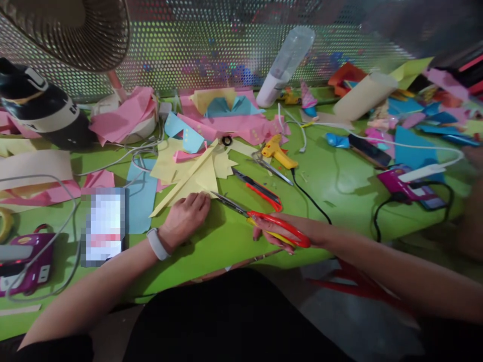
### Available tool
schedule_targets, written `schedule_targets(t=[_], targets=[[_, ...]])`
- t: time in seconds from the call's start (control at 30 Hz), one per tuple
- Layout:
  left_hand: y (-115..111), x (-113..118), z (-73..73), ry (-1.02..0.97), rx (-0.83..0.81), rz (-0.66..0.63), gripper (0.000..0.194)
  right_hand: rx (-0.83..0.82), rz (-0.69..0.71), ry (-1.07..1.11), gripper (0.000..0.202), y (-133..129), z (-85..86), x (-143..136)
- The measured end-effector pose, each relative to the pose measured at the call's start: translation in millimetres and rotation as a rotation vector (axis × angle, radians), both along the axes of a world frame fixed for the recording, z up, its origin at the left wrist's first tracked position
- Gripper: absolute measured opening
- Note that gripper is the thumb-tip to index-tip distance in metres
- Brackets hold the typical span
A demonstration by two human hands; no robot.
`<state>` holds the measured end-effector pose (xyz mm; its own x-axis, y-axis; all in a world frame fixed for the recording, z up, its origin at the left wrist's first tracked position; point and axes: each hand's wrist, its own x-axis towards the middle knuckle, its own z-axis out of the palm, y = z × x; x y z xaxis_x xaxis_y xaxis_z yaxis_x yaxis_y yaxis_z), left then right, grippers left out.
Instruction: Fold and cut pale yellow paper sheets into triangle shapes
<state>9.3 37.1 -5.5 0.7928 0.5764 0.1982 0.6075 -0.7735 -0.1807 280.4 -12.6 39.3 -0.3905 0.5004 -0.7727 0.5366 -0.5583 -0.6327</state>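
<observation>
My right hand (277,234) grips a pair of scissors (298,234) with red and yellow handles. Their dark blades point left, the tip close to the fingers of my left hand (188,216). That hand is closed at the lower edge of the pale yellow paper (199,183), which its curled fingers pinch; the exact hold is partly hidden. A folded yellow paper strip (184,178) slants across the sheets just beyond. Right of the paper lies a red and black utility knife (258,190), and past it a yellow glue gun (279,152) beside another metal tool.
A phone (103,226) lies left of my left forearm on light blue paper (141,201). Purple power strips (28,261) with cables sit at both sides. A fan (68,30), dark bottle (45,108), clear bottle (287,65) and cardboard tube (366,95) stand or lie toward the mesh.
</observation>
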Motion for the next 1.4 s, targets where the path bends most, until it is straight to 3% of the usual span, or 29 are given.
schedule_targets(t=[0.27,0.77,1.4], targets=[[1.5,-4.0,-1.3,-0.002,0.010,-0.015,0.034,0.039,-0.022,-0.017,0.066,-0.6,6.1,-4.2],[7.5,-2.1,-6.0,-0.078,0.017,-0.021,0.031,-0.001,-0.007,-0.009,0.079,-1.6,2.1,3.6],[9.6,-2.9,-9.2,-0.115,0.043,0.007,0.031,0.017,-0.008,-0.006,0.076,-3.5,0.9,3.7]])
